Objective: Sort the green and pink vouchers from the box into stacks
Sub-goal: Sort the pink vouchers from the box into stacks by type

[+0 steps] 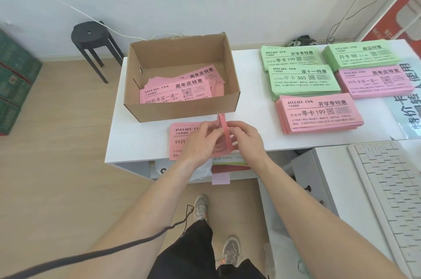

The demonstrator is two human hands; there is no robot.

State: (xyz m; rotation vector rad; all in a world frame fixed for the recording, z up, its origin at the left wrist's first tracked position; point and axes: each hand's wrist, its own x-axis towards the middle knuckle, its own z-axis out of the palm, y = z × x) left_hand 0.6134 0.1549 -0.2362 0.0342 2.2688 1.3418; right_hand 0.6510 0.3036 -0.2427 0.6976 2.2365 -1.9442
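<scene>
Now left hand [200, 142] and right hand [247, 139]: both grips pinch a pink bundle [224, 130] on edge, just in front of the box [182, 107], long axis pointing at it. Pink stacks [319, 114] right of box; right hand nearer.

Both forearms are bare from wrist to the picture's edge, and the left hand [200, 139] and right hand [246, 139] are bare too. Black trousers [189, 256] show at 6 o'clock. The left shoe [200, 209] and right shoe [231, 252] are grey-beige mesh trainers with pale soles; the right one has an orange patch. A dark cord [114, 250] runs in from 8 o'clock across the left forearm, thinning near the left shoe.
</scene>
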